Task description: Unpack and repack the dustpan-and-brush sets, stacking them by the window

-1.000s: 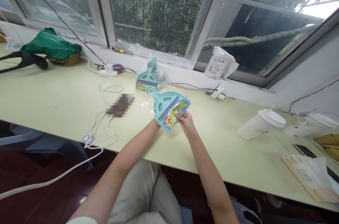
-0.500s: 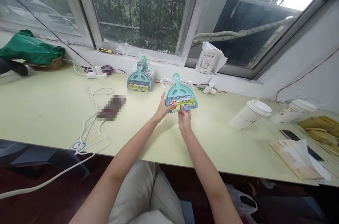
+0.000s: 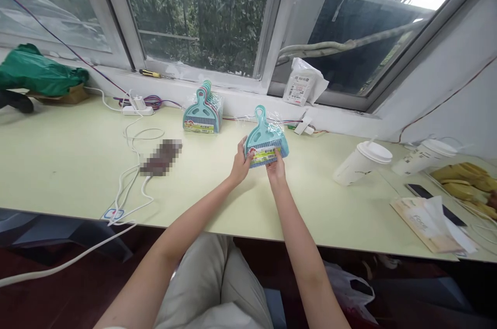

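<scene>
Above the table I hold a teal dustpan and brush set (image 3: pixel 264 136) in a clear plastic wrapper, its handle pointing away from me. A yellow-green printed label crosses the brush bristles. My left hand (image 3: pixel 241 163) is closed on the lower left edge, thumb on the front. At the lower right my right hand (image 3: pixel 276 167) grips the set, its thumb lying on the label and its fingers partly hidden underneath. Behind and to the left, a row of similar wrapped dustpan sets (image 3: pixel 202 111) stands against the wall.
A power strip (image 3: pixel 137 110) and white cables lie at the left. A white packet (image 3: pixel 303 83) leans by the window. White paper cups (image 3: pixel 363 162), a phone (image 3: pixel 435 203) and a paper bag (image 3: pixel 417 223) are on the right of the pale table (image 3: pixel 217 215).
The held dustpan set has tilted slightly, and its label now lies flat across the bristles. My right thumb has moved right and up onto the label. The view has shifted slightly.
</scene>
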`<control>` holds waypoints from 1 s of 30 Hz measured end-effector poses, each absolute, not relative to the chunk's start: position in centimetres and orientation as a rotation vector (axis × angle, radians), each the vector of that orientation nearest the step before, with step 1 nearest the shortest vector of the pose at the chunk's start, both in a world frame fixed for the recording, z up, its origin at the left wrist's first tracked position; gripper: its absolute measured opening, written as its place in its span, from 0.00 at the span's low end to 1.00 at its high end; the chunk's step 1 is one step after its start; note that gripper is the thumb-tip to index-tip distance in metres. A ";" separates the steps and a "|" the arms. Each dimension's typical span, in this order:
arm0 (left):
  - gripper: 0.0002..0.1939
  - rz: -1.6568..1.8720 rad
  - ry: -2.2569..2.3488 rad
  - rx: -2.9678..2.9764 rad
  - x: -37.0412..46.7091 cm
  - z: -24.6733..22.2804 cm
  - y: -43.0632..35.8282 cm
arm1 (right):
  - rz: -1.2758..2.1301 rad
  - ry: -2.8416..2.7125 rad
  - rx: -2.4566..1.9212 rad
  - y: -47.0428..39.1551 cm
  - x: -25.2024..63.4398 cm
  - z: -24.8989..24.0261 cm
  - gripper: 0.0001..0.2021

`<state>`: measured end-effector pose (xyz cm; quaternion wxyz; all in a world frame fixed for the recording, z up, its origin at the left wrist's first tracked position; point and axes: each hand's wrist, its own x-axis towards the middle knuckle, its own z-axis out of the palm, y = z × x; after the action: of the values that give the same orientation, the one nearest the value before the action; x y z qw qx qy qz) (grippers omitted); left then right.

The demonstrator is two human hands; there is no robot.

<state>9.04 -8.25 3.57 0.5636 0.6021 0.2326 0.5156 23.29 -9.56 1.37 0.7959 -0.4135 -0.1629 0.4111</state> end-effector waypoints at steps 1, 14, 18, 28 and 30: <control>0.39 1.210 0.554 1.421 9.1 3.5 -8.4 | 0.873 -0.339 -0.907 -9.5 23.5 1.1 0.19; 0.36 1.219 0.597 1.428 9.0 3.1 -9.0 | 0.940 -0.440 -0.965 -9.2 24.5 1.0 0.21; 0.35 1.324 0.619 1.394 8.6 3.6 -8.5 | 1.018 -0.508 -0.850 -9.9 23.0 2.2 0.20; 0.57 0.930 0.441 1.350 9.4 3.4 -8.2 | 0.868 -0.480 -0.880 -9.9 24.3 1.5 0.23; 0.58 0.878 0.448 1.209 9.6 3.6 -7.9 | 0.838 -0.471 -0.847 -10.0 24.4 1.7 0.23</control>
<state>9.60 -7.90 3.62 0.7108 0.5452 0.2019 0.3960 24.43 -9.99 1.68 0.8017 -0.3953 -0.2195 0.3909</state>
